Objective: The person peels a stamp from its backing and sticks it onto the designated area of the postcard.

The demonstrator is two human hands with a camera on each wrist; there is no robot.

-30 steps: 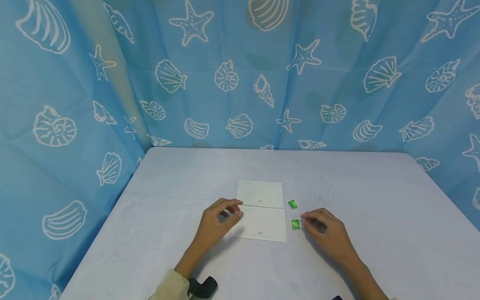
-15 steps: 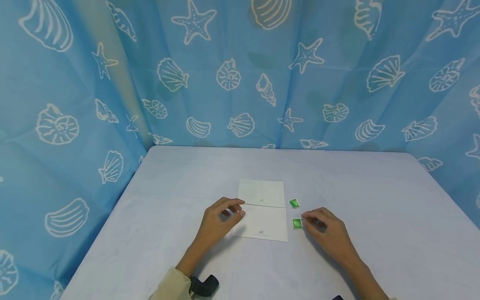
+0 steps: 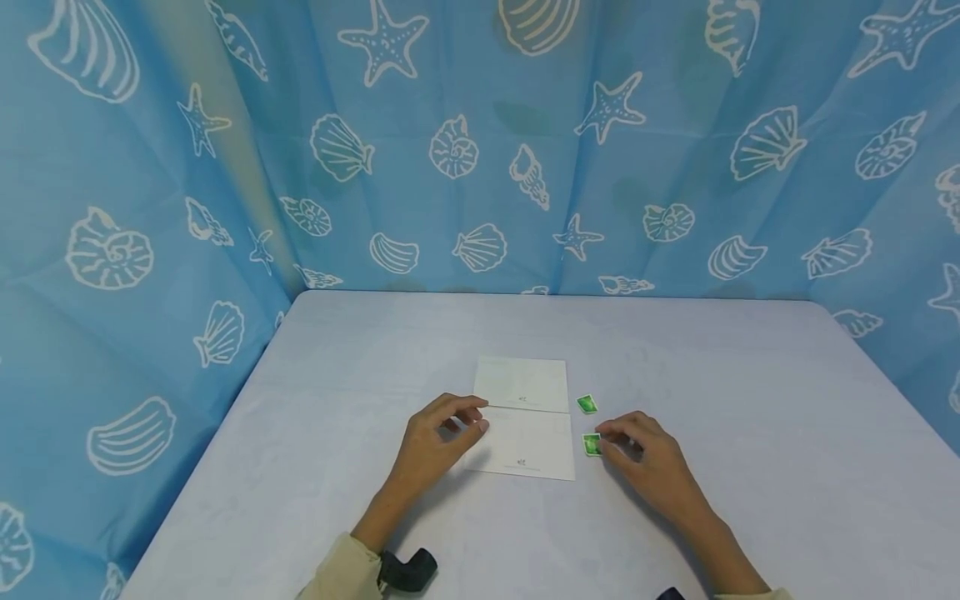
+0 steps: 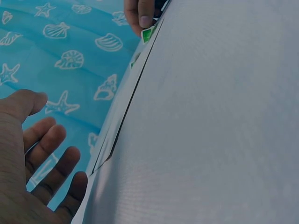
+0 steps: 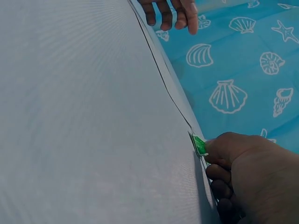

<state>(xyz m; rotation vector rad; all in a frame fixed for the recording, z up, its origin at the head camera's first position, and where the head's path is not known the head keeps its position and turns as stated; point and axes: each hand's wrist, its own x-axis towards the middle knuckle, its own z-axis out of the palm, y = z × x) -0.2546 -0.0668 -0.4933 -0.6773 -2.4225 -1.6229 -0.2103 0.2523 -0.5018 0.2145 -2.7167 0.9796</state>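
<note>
The right hand [image 3: 649,458] pinched a white-edged green square [image 3: 590,445] right of the white paper [image 3: 531,437]; the left hand [image 3: 429,443], farther, hung loose.

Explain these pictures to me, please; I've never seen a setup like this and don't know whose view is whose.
There's no machine, just a person's bare hands. The wide picture comes from a head camera looking forward and down; each wrist camera shows its own hand's work. On the white table lie a nearer white panel and a farther white panel, plus a farther green piece. The right hand pinches a nearer green piece at its edge. The left hand, by the panels, holds nothing.
</note>
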